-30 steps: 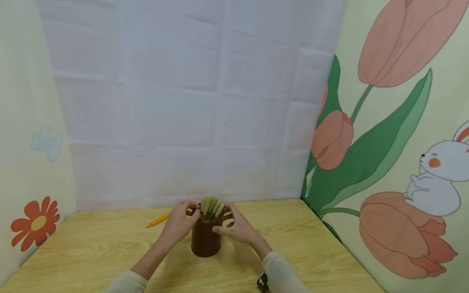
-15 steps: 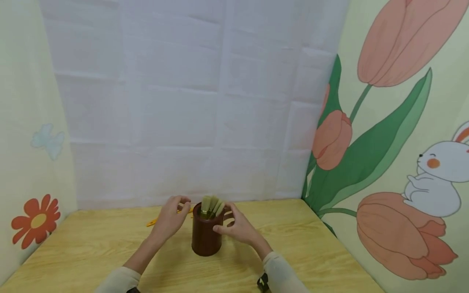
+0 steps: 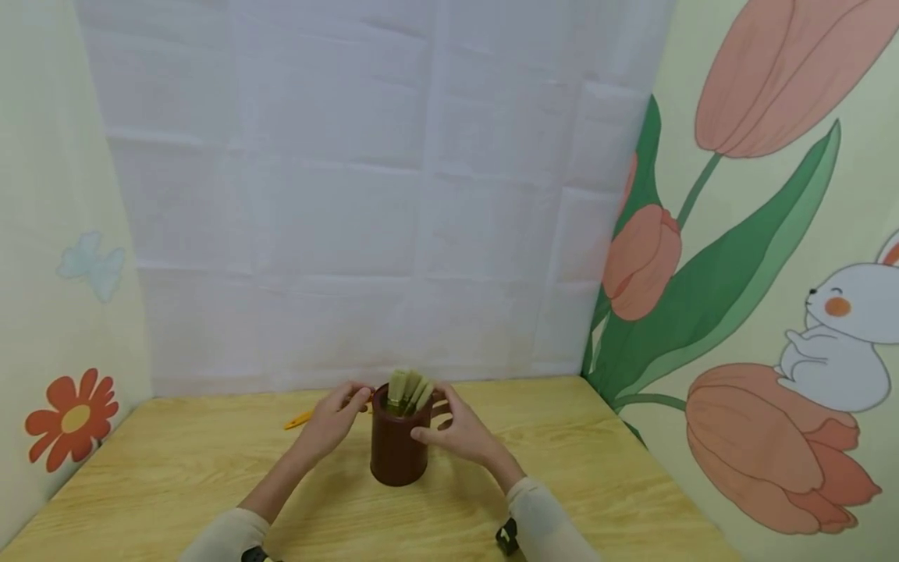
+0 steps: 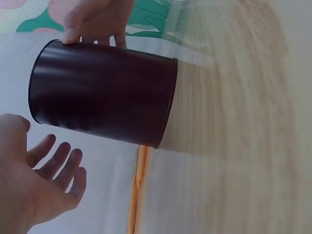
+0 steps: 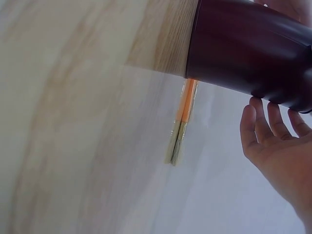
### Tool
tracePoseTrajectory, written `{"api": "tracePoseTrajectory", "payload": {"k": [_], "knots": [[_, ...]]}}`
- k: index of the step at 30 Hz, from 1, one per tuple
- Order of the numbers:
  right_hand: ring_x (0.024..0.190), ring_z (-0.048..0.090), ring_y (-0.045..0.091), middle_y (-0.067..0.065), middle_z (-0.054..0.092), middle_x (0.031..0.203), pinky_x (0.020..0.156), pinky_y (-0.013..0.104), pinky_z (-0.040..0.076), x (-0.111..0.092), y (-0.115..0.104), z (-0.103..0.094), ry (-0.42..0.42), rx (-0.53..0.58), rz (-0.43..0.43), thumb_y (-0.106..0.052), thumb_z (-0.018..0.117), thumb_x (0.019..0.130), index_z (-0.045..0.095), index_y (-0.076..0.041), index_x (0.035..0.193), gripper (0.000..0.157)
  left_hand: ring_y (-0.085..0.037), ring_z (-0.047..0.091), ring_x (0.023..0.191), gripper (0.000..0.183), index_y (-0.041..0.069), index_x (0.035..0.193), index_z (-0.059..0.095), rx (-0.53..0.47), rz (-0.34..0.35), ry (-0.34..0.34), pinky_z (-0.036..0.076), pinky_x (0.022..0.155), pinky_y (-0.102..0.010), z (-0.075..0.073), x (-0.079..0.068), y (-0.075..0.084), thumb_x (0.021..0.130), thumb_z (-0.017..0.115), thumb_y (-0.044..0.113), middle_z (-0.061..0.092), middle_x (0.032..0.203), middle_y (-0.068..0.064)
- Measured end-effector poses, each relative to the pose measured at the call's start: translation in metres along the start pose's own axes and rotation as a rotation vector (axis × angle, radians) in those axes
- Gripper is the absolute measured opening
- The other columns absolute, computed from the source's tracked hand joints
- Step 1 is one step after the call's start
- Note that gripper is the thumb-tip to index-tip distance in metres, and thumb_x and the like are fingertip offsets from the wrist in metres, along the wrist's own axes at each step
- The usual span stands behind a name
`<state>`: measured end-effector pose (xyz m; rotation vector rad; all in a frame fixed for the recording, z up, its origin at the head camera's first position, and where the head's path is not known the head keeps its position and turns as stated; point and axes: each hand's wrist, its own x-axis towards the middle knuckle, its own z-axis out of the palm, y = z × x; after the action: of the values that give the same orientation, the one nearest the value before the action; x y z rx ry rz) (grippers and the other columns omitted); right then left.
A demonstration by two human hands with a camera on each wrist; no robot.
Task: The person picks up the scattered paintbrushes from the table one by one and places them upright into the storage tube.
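My right hand [image 3: 462, 431] held the brown cup [image 3: 397, 453] between thumb [image 3: 426, 435] and fingers [image 5: 262, 126], upright on the desk [image 3: 576, 476] with brushes [image 3: 398, 388] inside, while my left hand [image 3: 332, 421] hung just beside it, loosely bent, gripping nothing.

You have one brown cup [image 3: 399, 453] on one counter [image 3: 597, 499]. Inside it you can count at least three bristle heads [image 3: 397, 386]; overlap hides the exact number. Behind it you have two orange-handled brushes [image 5: 182, 114]. You have two sets of fingers, left [image 4: 54, 161] and right [image 5: 262, 122], and two pale sleeves [image 3: 228, 535]. Around you: one rabbit [image 3: 839, 343], one red flower [image 3: 73, 419], one white sheet [image 3: 337, 218].
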<state>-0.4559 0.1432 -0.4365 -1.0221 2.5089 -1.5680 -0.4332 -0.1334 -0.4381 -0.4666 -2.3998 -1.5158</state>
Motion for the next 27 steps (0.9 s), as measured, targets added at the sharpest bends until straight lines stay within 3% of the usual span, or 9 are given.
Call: {"api": "tracePoseTrajectory", "payload": {"k": [5, 8, 12, 21, 27], "knots": [[0.115, 0.058, 0.027, -0.001, 0.050, 0.133, 0.088, 0.039, 0.051, 0.002, 0.000, 0.004, -0.009, 0.016, -0.019, -0.040, 0.076, 0.092, 0.042, -0.028, 0.146, 0.065, -0.032, 0.048, 0.131, 0.053, 0.013, 0.150, 0.046, -0.114, -0.006, -0.111, 0.037, 0.106, -0.060, 0.002, -0.006, 0.002, 0.108, 0.049, 0.046, 0.048, 0.147, -0.010], [0.115, 0.058, 0.026, -0.002, 0.051, 0.133, 0.088, 0.039, 0.052, 0.003, 0.000, 0.006, -0.011, 0.022, -0.021, -0.039, 0.077, 0.092, 0.042, -0.029, 0.147, 0.066, -0.035, 0.038, 0.140, 0.061, 0.015, 0.156, 0.035, -0.078, 0.038, -0.163, 0.032, 0.109, -0.062, 0.004, -0.009, 0.002, 0.106, 0.058, 0.039, 0.035, 0.156, -0.011], [0.115, 0.058, 0.025, -0.004, 0.051, 0.134, 0.089, 0.038, 0.053, 0.002, -0.001, 0.008, -0.014, 0.033, -0.016, -0.038, 0.078, 0.092, 0.042, -0.033, 0.147, 0.066, -0.035, 0.034, 0.143, 0.077, 0.021, 0.159, 0.029, -0.039, 0.067, -0.172, 0.031, 0.109, -0.064, 0.008, -0.011, 0.001, 0.097, 0.072, 0.038, 0.030, 0.160, -0.010], [0.116, 0.059, 0.024, 0.001, 0.051, 0.135, 0.090, 0.039, 0.052, 0.005, -0.004, 0.005, -0.047, 0.056, -0.038, -0.035, 0.077, 0.093, 0.041, -0.027, 0.151, 0.069, -0.035, 0.044, 0.136, 0.086, 0.023, 0.159, 0.028, -0.080, 0.034, -0.172, 0.045, 0.103, -0.054, 0.005, -0.011, 0.004, 0.091, 0.079, 0.040, 0.034, 0.156, -0.004], [0.116, 0.061, 0.031, 0.009, 0.053, 0.136, 0.092, 0.042, 0.053, 0.001, -0.001, -0.007, -0.112, 0.044, -0.051, -0.024, 0.075, 0.096, 0.038, -0.021, 0.154, 0.069, -0.035, 0.043, 0.136, 0.086, 0.020, 0.158, 0.032, -0.105, 0.014, -0.161, 0.051, 0.097, -0.047, 0.005, -0.013, 0.003, 0.089, 0.081, 0.037, 0.038, 0.154, -0.004]]}}
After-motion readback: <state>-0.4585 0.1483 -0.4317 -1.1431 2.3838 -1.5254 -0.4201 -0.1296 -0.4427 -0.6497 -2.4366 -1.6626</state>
